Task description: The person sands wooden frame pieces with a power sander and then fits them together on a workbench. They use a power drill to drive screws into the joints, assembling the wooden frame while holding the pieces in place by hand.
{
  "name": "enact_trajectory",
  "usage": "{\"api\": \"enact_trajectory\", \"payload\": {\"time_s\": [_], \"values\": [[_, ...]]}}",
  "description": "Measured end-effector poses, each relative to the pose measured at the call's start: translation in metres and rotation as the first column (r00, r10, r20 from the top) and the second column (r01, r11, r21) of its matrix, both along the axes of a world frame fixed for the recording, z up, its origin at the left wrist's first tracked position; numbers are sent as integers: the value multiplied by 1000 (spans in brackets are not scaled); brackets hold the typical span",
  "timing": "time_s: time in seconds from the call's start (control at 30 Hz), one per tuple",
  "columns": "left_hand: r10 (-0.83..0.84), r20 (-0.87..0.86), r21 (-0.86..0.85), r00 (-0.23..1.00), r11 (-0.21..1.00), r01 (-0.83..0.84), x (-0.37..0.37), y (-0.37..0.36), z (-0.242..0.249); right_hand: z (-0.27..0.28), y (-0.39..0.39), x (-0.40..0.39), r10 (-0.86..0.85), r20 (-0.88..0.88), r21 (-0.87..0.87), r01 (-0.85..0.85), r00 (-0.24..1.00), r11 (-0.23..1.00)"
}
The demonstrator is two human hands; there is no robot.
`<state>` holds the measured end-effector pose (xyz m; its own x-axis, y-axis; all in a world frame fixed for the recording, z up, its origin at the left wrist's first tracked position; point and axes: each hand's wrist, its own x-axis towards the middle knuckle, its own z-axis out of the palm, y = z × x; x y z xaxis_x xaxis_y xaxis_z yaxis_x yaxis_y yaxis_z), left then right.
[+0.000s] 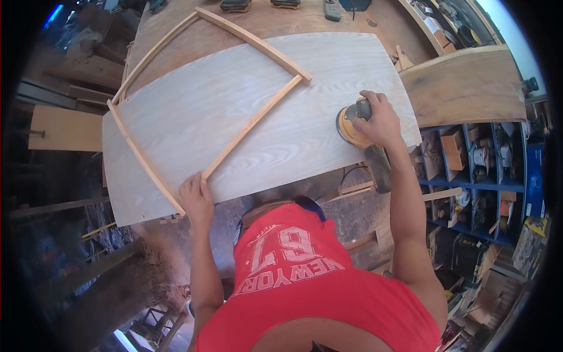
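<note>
A pale wood-grained panel (281,126) lies across the bench in front of me. On it rests a four-sided frame of slim wooden strips (252,126), its far corner reaching beyond the panel. My left hand (196,201) is at the frame's near corner, fingers closed around the strip ends there; the hand partly hides how they meet. Toward the panel's right end, my right hand (380,120) grips the top of a yellow and black orbital sander (347,126). The sander sits flat on the panel, with its dark dust canister (377,169) hanging over the near edge.
Beyond the panel, the brown bench top (316,23) carries several dark tools, among them a grey device (332,10). A wide wooden board (463,85) extends at right, above blue shelving (460,186) full of parts. Another board (64,128) juts out at left.
</note>
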<state>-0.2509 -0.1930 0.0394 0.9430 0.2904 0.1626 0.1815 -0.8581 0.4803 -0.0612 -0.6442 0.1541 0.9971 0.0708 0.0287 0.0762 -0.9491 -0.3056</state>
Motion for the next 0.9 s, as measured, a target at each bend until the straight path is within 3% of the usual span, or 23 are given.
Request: {"api": "enact_trajectory", "payload": {"time_s": [0.2, 0.3, 0.43, 0.57, 0.63, 0.73, 0.83, 0.9], "values": [[20, 55, 214, 998, 976, -31, -11, -19, -4, -6, -1, -3, 54, 70, 8, -54, 996, 998], [51, 43, 172, 998, 983, -58, -11, -21, -7, -4, -3, 0, 52, 6, 29, -52, 999, 998], [170, 53, 251, 984, 952, -178, -14, -34, -3, -6, -3, -3, 143, 53, 66, -146, 988, 987], [165, 101, 203, 981, 962, -183, -21, -39, 9, -1, 6, -3, 89, 29, -30, -89, 996, 996], [227, 191, 193, 955, 945, -263, -31, -29, 1, 4, -3, -3, 20, 10, -79, -20, 1000, 997], [216, 282, 241, 935, 927, -287, -42, -22, 18, 13, -4, 0, 138, -41, -66, -141, 990, 988], [277, 239, 123, 931, 942, -312, -63, 3, 24, 15, -14, 18, 171, -5, -16, -171, 985, 985], [210, 46, 83, 977, 974, -213, -75, 34, 26, 16, -22, 45, 130, 44, -12, -129, 991, 992]]}}
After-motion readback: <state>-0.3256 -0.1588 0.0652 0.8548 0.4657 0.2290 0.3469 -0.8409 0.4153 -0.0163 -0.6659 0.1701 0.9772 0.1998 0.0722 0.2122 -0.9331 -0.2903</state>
